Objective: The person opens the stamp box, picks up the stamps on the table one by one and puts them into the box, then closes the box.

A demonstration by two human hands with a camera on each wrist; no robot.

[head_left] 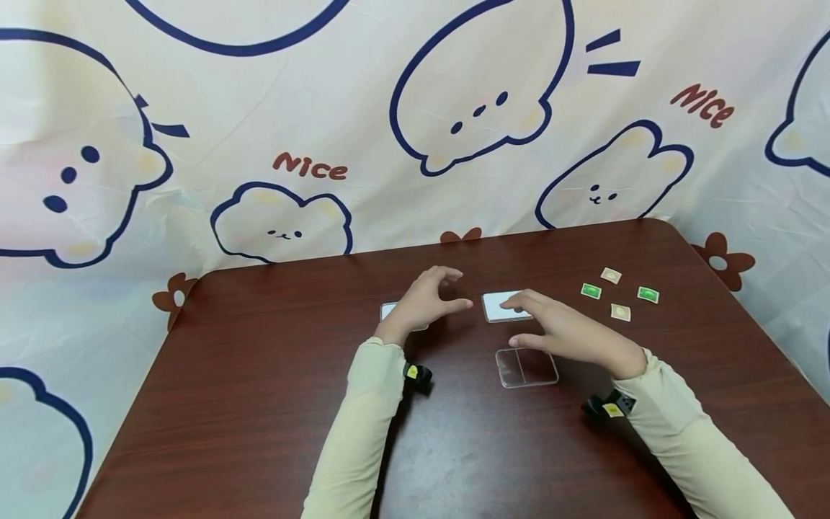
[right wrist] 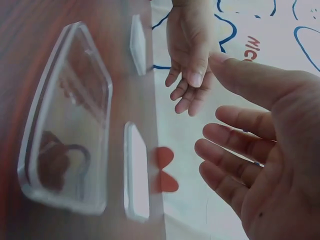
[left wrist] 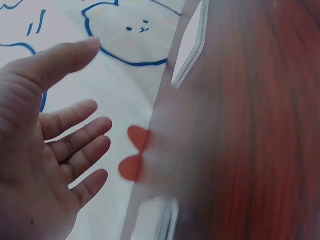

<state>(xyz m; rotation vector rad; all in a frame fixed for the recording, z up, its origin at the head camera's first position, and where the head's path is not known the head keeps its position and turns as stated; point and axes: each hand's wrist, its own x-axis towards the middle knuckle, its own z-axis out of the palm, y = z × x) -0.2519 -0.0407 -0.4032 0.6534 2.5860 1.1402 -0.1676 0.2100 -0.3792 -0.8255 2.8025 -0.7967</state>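
My left hand (head_left: 421, 303) hovers above the table with its fingers spread and nothing in them. Beneath it lies a flat white-topped case (head_left: 387, 311), largely covered by the hand in the head view. My right hand (head_left: 564, 328) is held over the table too, fingers loosely extended and holding nothing. Its fingertips overlap a second white-topped case (head_left: 496, 306) in the head view. Nearer to me, below the right thumb, lies a shallow transparent case (head_left: 540, 369) with a dividing line across it. The right wrist view shows this transparent case (right wrist: 67, 115) with its rounded rim.
Right of the cases, small green cards (head_left: 591, 291) and cream cards (head_left: 620, 312) lie spread apart on the brown table (head_left: 259, 404). Behind the table hangs a white cloth (head_left: 363, 108) with cartoon outlines. A dark wrist camera (head_left: 418, 375) sits at my left cuff.
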